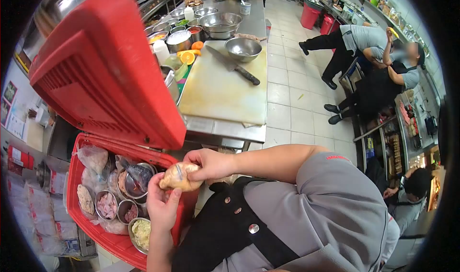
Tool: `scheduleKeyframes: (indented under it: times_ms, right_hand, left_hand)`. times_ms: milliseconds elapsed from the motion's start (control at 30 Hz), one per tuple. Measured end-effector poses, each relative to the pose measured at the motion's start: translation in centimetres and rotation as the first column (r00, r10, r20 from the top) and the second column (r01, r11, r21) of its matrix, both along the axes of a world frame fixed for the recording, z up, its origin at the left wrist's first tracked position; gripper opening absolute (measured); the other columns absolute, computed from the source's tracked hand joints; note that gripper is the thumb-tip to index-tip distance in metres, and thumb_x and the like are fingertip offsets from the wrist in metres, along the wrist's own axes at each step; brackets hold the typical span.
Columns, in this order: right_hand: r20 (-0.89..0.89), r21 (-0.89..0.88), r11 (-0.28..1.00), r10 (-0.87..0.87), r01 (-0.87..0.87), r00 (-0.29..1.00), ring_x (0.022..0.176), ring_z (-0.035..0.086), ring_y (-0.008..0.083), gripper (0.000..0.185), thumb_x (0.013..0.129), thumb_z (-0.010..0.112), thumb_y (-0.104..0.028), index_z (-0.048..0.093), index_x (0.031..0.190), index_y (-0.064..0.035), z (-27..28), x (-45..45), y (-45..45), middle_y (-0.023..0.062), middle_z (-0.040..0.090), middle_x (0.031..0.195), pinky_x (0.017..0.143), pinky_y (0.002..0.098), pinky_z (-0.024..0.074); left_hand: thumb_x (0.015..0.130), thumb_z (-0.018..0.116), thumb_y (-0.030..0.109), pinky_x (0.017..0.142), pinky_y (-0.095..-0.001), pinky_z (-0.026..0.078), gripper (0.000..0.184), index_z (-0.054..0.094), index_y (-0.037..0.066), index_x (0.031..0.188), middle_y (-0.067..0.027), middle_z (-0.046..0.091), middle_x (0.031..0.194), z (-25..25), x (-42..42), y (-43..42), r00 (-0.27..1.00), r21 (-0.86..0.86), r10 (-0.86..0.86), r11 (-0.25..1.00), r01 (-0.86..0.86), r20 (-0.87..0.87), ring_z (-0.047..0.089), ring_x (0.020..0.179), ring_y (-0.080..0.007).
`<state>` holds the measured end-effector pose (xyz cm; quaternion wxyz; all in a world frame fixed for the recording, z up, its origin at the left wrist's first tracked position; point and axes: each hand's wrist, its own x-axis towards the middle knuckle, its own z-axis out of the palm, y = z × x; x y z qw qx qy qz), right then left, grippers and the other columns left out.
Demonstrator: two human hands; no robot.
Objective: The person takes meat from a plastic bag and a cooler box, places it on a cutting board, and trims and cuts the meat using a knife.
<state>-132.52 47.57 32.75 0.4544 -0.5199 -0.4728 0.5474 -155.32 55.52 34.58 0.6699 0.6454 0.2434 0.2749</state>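
Both my hands hold a small knotted clear plastic bag (178,177) with pale orange-brown food inside. My right hand (213,165) grips its right side, thumb on top. My left hand (163,202) pinches it from the lower left. The bag is above the near edge of an open red cooler box (129,250). Inside the cooler are a metal bowl of pinkish raw meat (106,205), a bowl of pale yellow chopped food (141,233), a small pot of reddish meat (128,211) and several plastic bags (93,158).
The cooler's raised red lid (110,66) stands at left. Beyond it, a cutting board (225,92) carries a large knife (235,66) and a metal bowl (243,49). A cut orange (187,57) lies beside the board. Two co-workers (378,71) stand at the right; another person (412,195) is lower right.
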Motion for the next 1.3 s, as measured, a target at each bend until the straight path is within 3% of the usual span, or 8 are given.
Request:
scheduleKeyframes:
  times_ms: [333,533,667,800,967,1067,1167,1300]
  right_hand:
    - [0.238,0.063,0.978,0.18,-0.2,0.955,0.086,0.064,0.0112,0.034,0.085,0.076,-0.021,0.064,0.111,-0.0017,1.5,15.9,-6.4,0.002,0.069,0.095,0.075,0.0295,0.0544]
    - [-0.249,0.097,0.953,0.304,-0.288,0.92,0.084,0.064,0.0084,0.024,0.09,0.074,-0.017,0.066,0.109,-0.0041,-0.5,19.2,-6.8,-0.0016,0.068,0.093,0.072,0.0262,0.0533]
    - [-0.257,-0.071,0.918,0.361,-0.39,0.897,0.083,0.065,0.0083,0.026,0.094,0.074,-0.028,0.068,0.109,-0.0068,-0.6,21.0,-6.4,-0.0013,0.069,0.095,0.068,0.0242,0.0526]
    - [-0.183,-0.149,0.985,-0.111,0.084,0.977,0.074,0.068,0.0148,0.036,0.097,0.069,-0.041,0.065,0.109,-0.007,0.3,25.2,-6.6,0.0027,0.068,0.092,0.063,0.0301,0.0539]
    - [-0.244,-0.355,0.72,-0.687,0.596,0.685,0.061,0.064,0.0204,0.053,0.094,0.065,-0.058,0.056,0.096,-0.0061,-2.4,38.2,-3.7,0.0099,0.066,0.095,0.055,0.0353,0.0505]
    - [-0.219,-0.403,0.63,-0.771,0.664,0.598,0.062,0.063,0.0202,0.054,0.091,0.064,-0.065,0.05,0.086,-0.013,-2.6,41.7,-2.0,0.0089,0.066,0.09,0.055,0.0354,0.0484]
    - [-0.251,-0.443,0.67,-0.731,0.596,0.634,0.059,0.061,0.0214,0.068,0.088,0.065,-0.069,0.053,0.103,-0.0034,-4.6,45.2,0.5,0.0128,0.065,0.092,0.052,0.0367,0.049]
    - [-0.219,-0.403,0.741,-0.647,0.536,0.73,0.057,0.062,0.0205,0.028,0.099,0.056,-0.03,0.057,0.094,-0.0029,-6.0,48.7,2.5,0.0105,0.064,0.08,0.049,0.0349,0.0505]
  left_hand:
    - [0.089,0.075,0.004,0.092,-0.0285,0.052,0.038,0.062,-0.004,0.124,-0.0054,0.068,0.112,1.5,16.4,-7.9,0.939,0.102,0.028,0.995,0.008,-0.343,0.063,0.102,-0.0116]
    - [0.089,0.076,0.008,0.091,-0.0287,0.052,0.041,0.06,-0.004,0.126,-0.0057,0.068,0.113,1.3,18.8,-8.7,0.978,-0.173,-0.046,0.985,0.01,-0.204,0.064,0.101,-0.0122]
    - [0.091,0.075,0.01,0.096,-0.0311,0.051,0.048,0.056,-0.005,0.132,-0.0092,0.067,0.12,-0.7,19.1,-8.3,0.99,-0.358,-0.088,0.933,0.044,-0.107,0.065,0.107,-0.0158]
    - [0.092,0.073,0.011,0.095,-0.0346,0.053,0.052,0.053,-0.005,0.137,-0.0119,0.067,0.123,-3.1,19.0,-6.9,1.0,-0.476,0.003,0.88,-0.004,-0.004,0.067,0.109,-0.0212]
    - [0.1,0.06,0.029,0.073,-0.0355,0.051,0.05,0.05,0.007,0.143,-0.0079,0.065,0.129,-4.5,18.3,-7.9,0.991,-0.563,0.071,0.826,0.004,0.112,0.065,0.104,-0.0209]
    - [0.099,0.058,0.034,0.073,-0.0356,0.05,0.049,0.051,0.01,0.142,-0.0062,0.065,0.126,-4.6,18.6,-8.3,0.977,-0.603,0.166,0.796,-0.054,0.131,0.064,0.101,-0.0213]
    - [0.098,0.057,0.035,0.074,-0.0359,0.049,0.049,0.052,0.011,0.14,-0.0062,0.065,0.123,-4.0,20.4,-8.6,0.948,-0.634,0.279,0.763,-0.124,0.151,0.063,0.1,-0.0219]
    - [0.097,0.054,0.037,0.075,-0.0371,0.049,0.049,0.052,0.01,0.138,-0.0075,0.064,0.123,-3.3,25.2,-9.6,0.901,-0.637,0.394,0.745,-0.198,0.182,0.062,0.099,-0.0223]
